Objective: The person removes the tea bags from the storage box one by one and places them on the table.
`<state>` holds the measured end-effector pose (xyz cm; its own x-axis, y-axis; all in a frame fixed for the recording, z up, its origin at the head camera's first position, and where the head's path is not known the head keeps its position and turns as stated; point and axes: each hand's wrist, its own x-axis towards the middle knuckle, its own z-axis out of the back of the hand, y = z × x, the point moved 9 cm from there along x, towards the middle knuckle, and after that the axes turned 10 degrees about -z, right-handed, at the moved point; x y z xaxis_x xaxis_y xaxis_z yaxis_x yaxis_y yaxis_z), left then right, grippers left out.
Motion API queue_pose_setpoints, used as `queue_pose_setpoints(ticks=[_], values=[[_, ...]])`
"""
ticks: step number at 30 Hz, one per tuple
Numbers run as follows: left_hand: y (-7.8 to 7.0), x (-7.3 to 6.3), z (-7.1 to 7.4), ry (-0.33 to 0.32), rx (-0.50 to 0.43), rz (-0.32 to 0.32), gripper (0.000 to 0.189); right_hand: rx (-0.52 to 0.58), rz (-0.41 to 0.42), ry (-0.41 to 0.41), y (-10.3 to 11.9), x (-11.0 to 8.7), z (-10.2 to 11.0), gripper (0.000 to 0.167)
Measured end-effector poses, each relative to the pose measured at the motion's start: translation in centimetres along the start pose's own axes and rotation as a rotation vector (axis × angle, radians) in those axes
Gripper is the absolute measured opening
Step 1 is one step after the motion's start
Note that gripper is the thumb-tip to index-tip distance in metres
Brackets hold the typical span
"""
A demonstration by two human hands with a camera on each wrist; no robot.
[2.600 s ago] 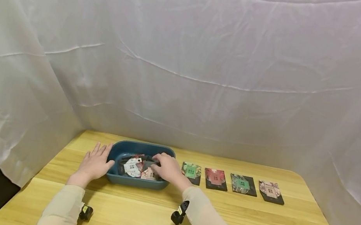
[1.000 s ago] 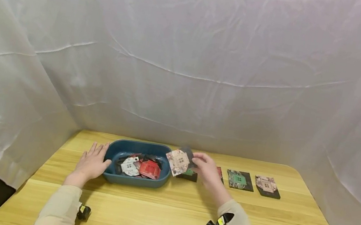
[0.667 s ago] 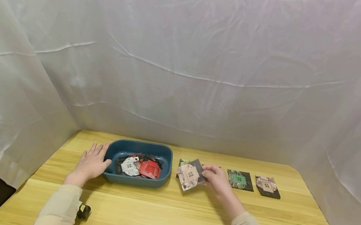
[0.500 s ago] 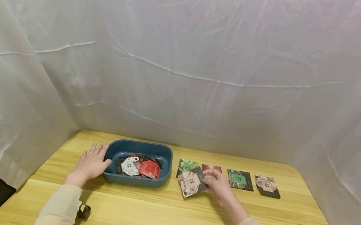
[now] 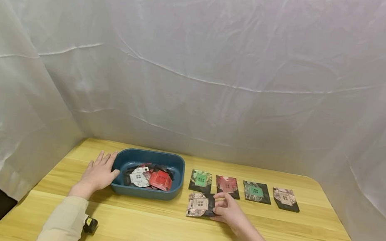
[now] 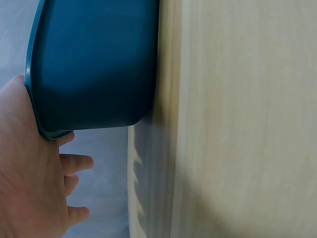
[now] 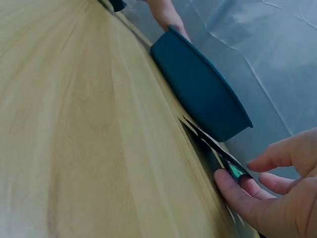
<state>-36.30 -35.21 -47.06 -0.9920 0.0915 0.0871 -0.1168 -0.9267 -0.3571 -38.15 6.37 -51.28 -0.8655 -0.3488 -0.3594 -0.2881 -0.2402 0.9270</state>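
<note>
My right hand pinches the dark end of a pink-and-black sachet between thumb and fingers, just in front of a row of sachets. In the right wrist view that sachet appears edge-on, tilted a little above the wood. Fingers spread, my left hand rests against the left end of a blue plastic tub; the left wrist view has its thumb side at the tub's rim. Inside the tub lie a red sachet, a white one and several darker ones, partly covered.
Along the back of the wooden table lie a green sachet, a red-and-black sachet, a dark green sachet and a pink-and-black one. A pale curtain hangs behind and at both sides.
My right hand has taken the pink-and-black sachet out of the tub, carried it right, then lowered and straightened it in front of the green one. My left hand has stayed at the tub.
</note>
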Motion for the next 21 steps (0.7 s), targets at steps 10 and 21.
queue_pose_setpoints(ticks=[10, 21], values=[[0.0, -0.1, 0.1, -0.005, -0.002, 0.001, 0.071, -0.145, 0.051, 0.084, 0.5, -0.3, -1.2, 0.037], [0.1, 0.0, -0.2, -0.003, -0.007, 0.002, 0.071, -0.311, 0.110, -0.010, 3.0, -0.6, -0.1, 0.039]])
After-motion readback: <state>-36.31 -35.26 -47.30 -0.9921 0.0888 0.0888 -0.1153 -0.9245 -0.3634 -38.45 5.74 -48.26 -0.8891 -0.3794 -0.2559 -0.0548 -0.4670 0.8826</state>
